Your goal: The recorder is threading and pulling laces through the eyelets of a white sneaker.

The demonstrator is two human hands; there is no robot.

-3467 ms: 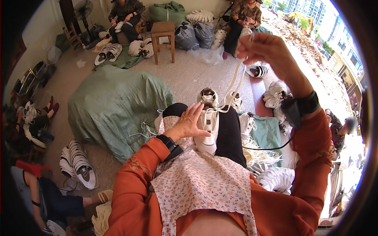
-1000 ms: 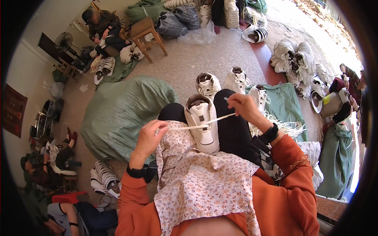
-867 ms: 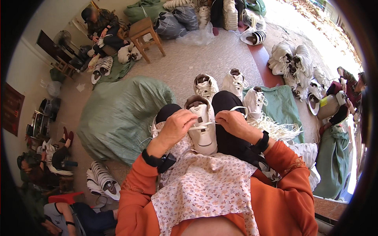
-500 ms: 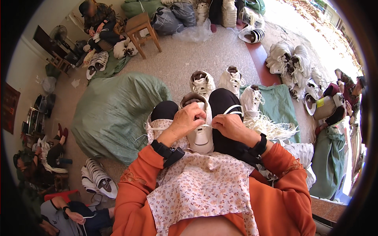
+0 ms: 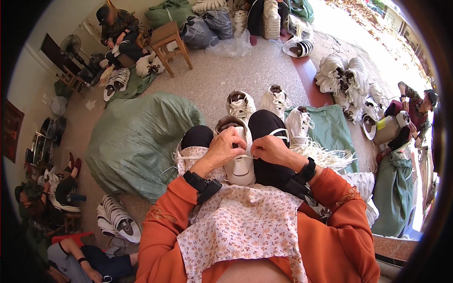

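Gripping a lace (image 5: 247,156) with closed fingertips, left hand (image 5: 225,148) and right hand (image 5: 272,151) face each other at a shoe (image 5: 239,171), frame centre; stool (image 5: 165,34), upper left.

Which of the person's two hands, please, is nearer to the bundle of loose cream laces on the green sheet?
Right. The right hand is left of the lace bundle; the left hand is farther left, at the shoe being handled.

- On the lap (image 5: 268,175) we see one white shoe (image 5: 239,172).
- On the speckled floor (image 5: 222,70) we find a big green bundle (image 5: 141,141), a wooden stool (image 5: 166,35) and, at lower left, a row of stacked shoe uppers (image 5: 119,218).
- At the floor's dim left side, perhaps a red seat (image 5: 71,237).
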